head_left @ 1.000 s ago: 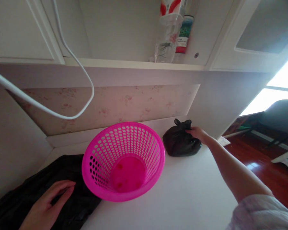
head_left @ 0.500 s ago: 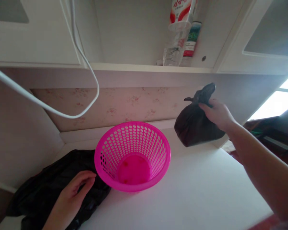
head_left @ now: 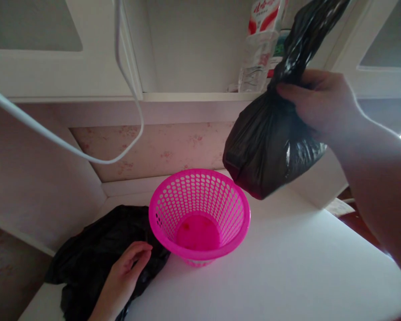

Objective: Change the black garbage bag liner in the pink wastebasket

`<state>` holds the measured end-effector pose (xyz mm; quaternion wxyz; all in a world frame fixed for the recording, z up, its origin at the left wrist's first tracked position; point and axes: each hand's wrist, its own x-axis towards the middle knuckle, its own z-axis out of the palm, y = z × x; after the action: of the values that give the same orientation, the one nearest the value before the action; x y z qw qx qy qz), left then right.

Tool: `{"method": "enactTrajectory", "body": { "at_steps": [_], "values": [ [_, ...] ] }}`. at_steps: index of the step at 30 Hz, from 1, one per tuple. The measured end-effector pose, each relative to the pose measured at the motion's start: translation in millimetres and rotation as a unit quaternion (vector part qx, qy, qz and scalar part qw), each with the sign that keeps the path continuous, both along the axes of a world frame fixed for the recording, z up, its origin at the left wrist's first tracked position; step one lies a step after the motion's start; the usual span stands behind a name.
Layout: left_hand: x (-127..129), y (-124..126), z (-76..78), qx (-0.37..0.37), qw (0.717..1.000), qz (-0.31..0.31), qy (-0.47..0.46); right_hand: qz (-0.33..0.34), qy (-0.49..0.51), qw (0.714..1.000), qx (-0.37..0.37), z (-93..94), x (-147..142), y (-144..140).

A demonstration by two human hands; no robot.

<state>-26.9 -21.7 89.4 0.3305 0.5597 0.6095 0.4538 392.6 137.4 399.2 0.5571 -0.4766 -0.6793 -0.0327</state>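
My right hand (head_left: pixel 324 104) is closed round the gathered neck of a filled black plastic bag (head_left: pixel 270 147). The bag hangs in the air, its lower part beside and partly over the right rim of a pink perforated plastic basket (head_left: pixel 198 254). Nothing but a few small dark spots shows on the basket floor. Beside the basket's left rim, my left hand (head_left: pixel 130 272) has thumb and fingers curled to a pinch over a crumpled black plastic bag (head_left: pixel 100 245) lying on the white surface. What lies between those fingertips, if anything, is hidden.
A white cable (head_left: pixel 87 156) loops down at the left in front of the cabinet. On the open shelf (head_left: pixel 194 96) above stand a clear plastic bottle (head_left: pixel 259 53) with a red-and-white label and a partly covered container. White cabinet doors (head_left: pixel 100 76) flank it. The white tabletop (head_left: pixel 270 267) extends right.
My right hand has lifted the filled black bag up and closer to the camera, so it hides part of the shelf. The view has shifted left. My left hand stays by the basket.
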Motion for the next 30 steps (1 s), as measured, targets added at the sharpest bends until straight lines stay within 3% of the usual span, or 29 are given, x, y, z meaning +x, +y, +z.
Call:
{"method": "enactTrajectory", "body": {
  "at_steps": [3,8,16,20,26,30],
  "values": [
    [-3,-3,-4.9,-0.004,1.000,0.004,-0.002,0.067,0.048,0.996,-0.031,-1.7,-33,-11],
    [-8,-7,-9.3,-0.009,1.000,0.011,-0.008,0.155,0.025,0.988,-0.007,-17.2,-63,-17],
    [-13,-8,-10.1,0.012,1.000,0.010,-0.004,0.198,-0.136,0.968,0.074,-41.1,-99,-21],
    [-15,-7,-10.2,0.012,1.000,0.017,-0.011,0.228,-0.175,0.955,0.071,-63.0,-111,-21],
    [-17,-4,-12.6,-0.014,1.000,0.019,-0.012,0.330,-0.203,0.921,0.050,-92.5,-119,-28],
    [-15,0,-3.0,-0.001,1.000,0.022,-0.007,0.355,-0.228,0.907,0.007,-114.3,-123,-34]
  ]
}}
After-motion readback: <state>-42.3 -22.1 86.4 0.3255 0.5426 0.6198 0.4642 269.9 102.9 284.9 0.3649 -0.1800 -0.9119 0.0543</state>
